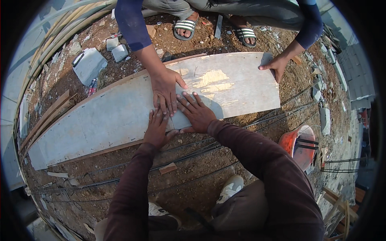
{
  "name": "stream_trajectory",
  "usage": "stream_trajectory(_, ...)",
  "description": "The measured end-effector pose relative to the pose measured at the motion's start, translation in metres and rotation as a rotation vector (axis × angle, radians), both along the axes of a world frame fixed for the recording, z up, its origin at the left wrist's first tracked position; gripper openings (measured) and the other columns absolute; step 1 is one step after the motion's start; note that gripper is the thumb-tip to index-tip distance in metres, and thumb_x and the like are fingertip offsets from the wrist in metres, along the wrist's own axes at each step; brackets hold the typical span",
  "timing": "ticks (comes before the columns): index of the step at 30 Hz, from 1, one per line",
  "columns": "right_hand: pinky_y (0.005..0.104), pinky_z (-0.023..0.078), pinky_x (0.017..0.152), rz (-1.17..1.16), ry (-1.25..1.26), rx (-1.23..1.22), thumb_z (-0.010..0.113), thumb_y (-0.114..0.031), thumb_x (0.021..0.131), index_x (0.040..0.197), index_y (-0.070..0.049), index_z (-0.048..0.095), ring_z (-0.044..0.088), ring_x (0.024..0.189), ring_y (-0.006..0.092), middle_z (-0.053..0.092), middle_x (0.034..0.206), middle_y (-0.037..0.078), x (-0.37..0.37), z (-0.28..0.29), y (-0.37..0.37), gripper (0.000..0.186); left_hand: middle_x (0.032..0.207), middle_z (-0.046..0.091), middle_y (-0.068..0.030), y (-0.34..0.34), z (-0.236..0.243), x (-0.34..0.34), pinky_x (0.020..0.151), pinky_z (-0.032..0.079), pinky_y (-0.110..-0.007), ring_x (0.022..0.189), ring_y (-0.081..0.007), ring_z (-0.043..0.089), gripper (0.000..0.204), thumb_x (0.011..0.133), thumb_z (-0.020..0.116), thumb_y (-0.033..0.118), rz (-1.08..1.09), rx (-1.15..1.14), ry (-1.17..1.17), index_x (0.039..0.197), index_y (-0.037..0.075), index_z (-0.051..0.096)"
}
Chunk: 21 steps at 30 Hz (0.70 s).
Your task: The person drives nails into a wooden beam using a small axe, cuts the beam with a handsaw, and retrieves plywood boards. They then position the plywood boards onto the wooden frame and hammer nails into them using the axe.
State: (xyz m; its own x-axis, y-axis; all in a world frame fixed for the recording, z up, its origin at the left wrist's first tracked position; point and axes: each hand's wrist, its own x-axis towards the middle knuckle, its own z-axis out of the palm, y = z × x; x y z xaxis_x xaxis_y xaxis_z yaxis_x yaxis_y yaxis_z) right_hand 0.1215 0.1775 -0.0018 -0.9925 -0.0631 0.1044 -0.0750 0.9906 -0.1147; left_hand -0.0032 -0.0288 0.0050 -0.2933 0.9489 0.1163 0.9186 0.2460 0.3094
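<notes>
While pale panels (pixel 100 120) span the middle, I see bare dirt (pixel 193 176) nearside;
left hand (pixel 158 130) and right hand (pixel 196 113) lie flat on them, fingers extended, gripping nothing; dark rods (pixel 193 153) cross near; co-worker's hand (pixel 164 86) blocks far; orange shell (pixel 296 136) right.

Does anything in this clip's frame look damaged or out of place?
Yes: the right-hand grey board is damaged. Just beyond the person's right hand, a ragged patch of its face looks torn away, showing yellowish wood that stands out against the grey around it.
</notes>
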Motion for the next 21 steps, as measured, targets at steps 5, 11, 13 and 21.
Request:
stream_trajectory(5, 0.0518, 0.004, 0.121, 0.044, -0.040, 0.015, 0.054, -0.075, 0.079, 0.151, -0.004, 0.029, 0.009, 0.151, 0.0332, 0.020, 0.160, 0.016, -0.001, 0.004, 0.003, 0.104, 0.146, 0.036, -0.0258, 0.000, 0.002, 0.001, 0.119, 0.015, -0.056, 0.144, -0.0393, 0.026, 0.080, 0.084, 0.069, 0.047, 0.004, -0.014, 0.000, 0.139, -0.006, 0.043)
stream_trajectory(11, 0.0520, 0.004, 0.121, 0.037, -0.052, 0.011, 0.051, -0.076, 0.080, 0.150, -0.005, 0.032, 0.009, 0.151, 0.0322, 0.022, 0.159, 0.015, -0.002, 0.005, 0.002, 0.102, 0.145, 0.037, -0.0254, -0.001, 0.001, 0.000, 0.119, 0.015, -0.056, 0.143, -0.0401, 0.026, 0.080, 0.084, 0.070, 0.047, 0.008, 0.000, -0.011, 0.139, -0.005, 0.043)
stream_trajectory(13, 0.0520, 0.004, 0.121, 0.049, -0.011, 0.002, 0.051, -0.075, 0.081, 0.150, -0.004, 0.032, 0.010, 0.150, 0.0320, 0.023, 0.159, 0.015, -0.002, 0.005, 0.002, 0.101, 0.145, 0.037, -0.0253, -0.001, 0.002, 0.000, 0.119, 0.015, -0.056, 0.144, -0.0404, 0.026, 0.080, 0.084, 0.070, 0.046, -0.001, -0.002, -0.006, 0.140, -0.004, 0.043)
stream_trajectory(21, 0.0509, 0.005, 0.121, 0.029, -0.155, 0.023, 0.051, -0.074, 0.082, 0.151, -0.003, 0.029, 0.010, 0.151, 0.0314, 0.022, 0.160, 0.016, -0.001, 0.015, 0.001, 0.101, 0.144, 0.038, -0.0252, 0.007, 0.006, 0.007, 0.118, 0.015, -0.056, 0.143, -0.0402, 0.026, 0.072, 0.085, 0.069, 0.038, 0.068, 0.113, -0.051, 0.139, -0.002, 0.044)
